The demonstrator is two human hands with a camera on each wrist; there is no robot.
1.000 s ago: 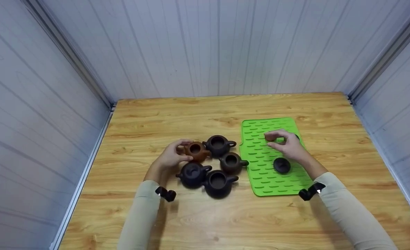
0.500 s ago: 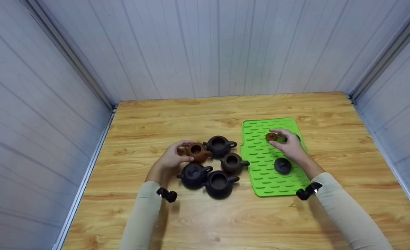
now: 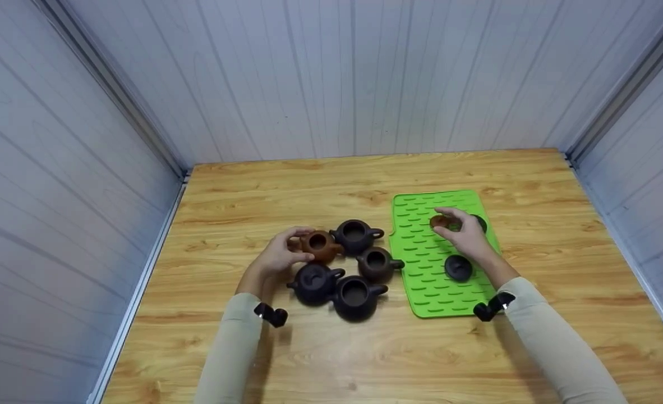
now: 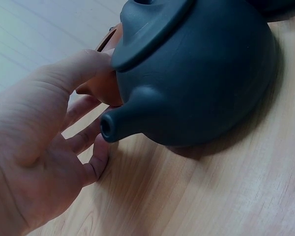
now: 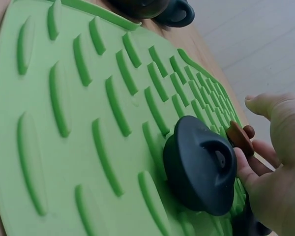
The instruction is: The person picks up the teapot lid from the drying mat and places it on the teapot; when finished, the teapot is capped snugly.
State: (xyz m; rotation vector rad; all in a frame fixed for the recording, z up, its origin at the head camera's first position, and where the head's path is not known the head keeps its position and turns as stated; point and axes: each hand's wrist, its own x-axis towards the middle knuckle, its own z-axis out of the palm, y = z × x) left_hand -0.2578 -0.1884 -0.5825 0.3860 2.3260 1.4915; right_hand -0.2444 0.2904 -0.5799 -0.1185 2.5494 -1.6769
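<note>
My left hand (image 3: 280, 252) holds the side of a small reddish-brown teapot (image 3: 321, 247), whose top is uncovered. In the left wrist view a dark lidded teapot (image 4: 196, 78) stands in front of it, hiding most of the brown one. Over the green mat, my right hand (image 3: 465, 231) is spread around a small brown teapot lid (image 5: 240, 137). Some fingertips lie at the lid's lower edge, while one digit stands clear above it. A larger black lid (image 3: 458, 268) rests on the mat beside the hand. Behind the knuckles, another dark lid (image 3: 480, 223) is partly hidden.
Three more dark teapots without lids, a far one (image 3: 355, 235), a middle one (image 3: 376, 264) and a near one (image 3: 357, 297), are grouped closely on the wooden table (image 3: 331, 359). The ribbed green mat (image 3: 421, 286) lies right of them. Pale panels (image 3: 320, 84) enclose the table.
The right hand has shifted slightly, and the brown lid, earlier tilted between its fingers, now appears lower and flatter near the mat. The left hand stays on the brown teapot.
</note>
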